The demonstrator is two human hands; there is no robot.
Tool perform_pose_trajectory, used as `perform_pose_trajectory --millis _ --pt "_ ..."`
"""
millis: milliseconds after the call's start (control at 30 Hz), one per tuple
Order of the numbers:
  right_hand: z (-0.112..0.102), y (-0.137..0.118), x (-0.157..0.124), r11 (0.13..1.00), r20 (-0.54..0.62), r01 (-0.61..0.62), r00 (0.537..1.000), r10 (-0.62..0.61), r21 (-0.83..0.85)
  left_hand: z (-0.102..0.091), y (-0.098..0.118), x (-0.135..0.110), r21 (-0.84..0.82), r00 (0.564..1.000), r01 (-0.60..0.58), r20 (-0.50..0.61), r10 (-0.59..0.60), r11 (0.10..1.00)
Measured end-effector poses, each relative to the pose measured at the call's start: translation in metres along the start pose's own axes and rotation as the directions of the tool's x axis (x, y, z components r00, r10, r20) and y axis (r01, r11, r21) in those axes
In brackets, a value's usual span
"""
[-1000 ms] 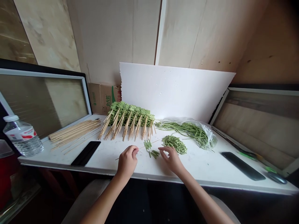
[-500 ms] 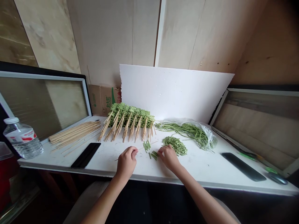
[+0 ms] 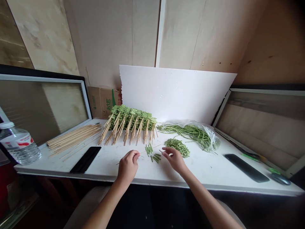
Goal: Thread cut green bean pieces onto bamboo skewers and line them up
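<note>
My left hand (image 3: pixel 128 166) is closed in a pinch on a thin bamboo skewer (image 3: pixel 143 151) that lies low over the white table (image 3: pixel 209 173) and carries a few short green bean pieces (image 3: pixel 149 148). My right hand (image 3: pixel 174 159) hovers just right of a few loose cut bean pieces (image 3: pixel 156 157), thumb and forefinger pinched on one small piece. A heap of cut bean pieces (image 3: pixel 177 147) lies beyond my right hand.
Finished bean skewers (image 3: pixel 130 122) are stacked at the back, bare skewers (image 3: pixel 72 138) at the left. A plastic bag of long beans (image 3: pixel 195 133) lies right. A black phone (image 3: pixel 85 155), a water bottle (image 3: pixel 17 144) and a dark flat object (image 3: pixel 246 163) rest on the table.
My right hand went down onto the loose cut pieces, then lifted a little with one piece pinched. My left hand kept its hold on the skewer.
</note>
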State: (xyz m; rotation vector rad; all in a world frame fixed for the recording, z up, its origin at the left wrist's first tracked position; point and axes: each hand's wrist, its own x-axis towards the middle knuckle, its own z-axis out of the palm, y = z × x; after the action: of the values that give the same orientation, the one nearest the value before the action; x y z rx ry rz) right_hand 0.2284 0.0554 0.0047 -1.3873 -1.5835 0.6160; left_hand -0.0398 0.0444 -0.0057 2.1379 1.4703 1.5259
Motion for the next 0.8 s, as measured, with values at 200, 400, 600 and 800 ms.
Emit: perform_pose_trajectory --millis 200,400,600,800 --pt "-0.015 -0.008 -0.006 0.829 0.169 -0.229 0.972 0.165 0.511 -0.001 0.005 -0.001 -0.031 0.999 -0.030 0.022 0.031 0.999" --pt "-0.016 -0.011 -0.006 0.626 0.110 -0.204 0.976 0.187 0.752 0.004 0.018 -0.006 -0.055 0.999 -0.033 0.026 0.034 0.998" --pt "-0.014 -0.014 -0.008 0.610 0.135 -0.193 0.981 0.141 0.768 0.007 0.026 -0.008 -0.081 0.999 -0.019 0.039 0.022 0.997" --pt "-0.013 -0.015 -0.012 0.647 0.131 -0.187 0.982 0.134 0.739 0.007 0.025 -0.009 -0.097 0.999 -0.004 0.048 0.009 0.995"
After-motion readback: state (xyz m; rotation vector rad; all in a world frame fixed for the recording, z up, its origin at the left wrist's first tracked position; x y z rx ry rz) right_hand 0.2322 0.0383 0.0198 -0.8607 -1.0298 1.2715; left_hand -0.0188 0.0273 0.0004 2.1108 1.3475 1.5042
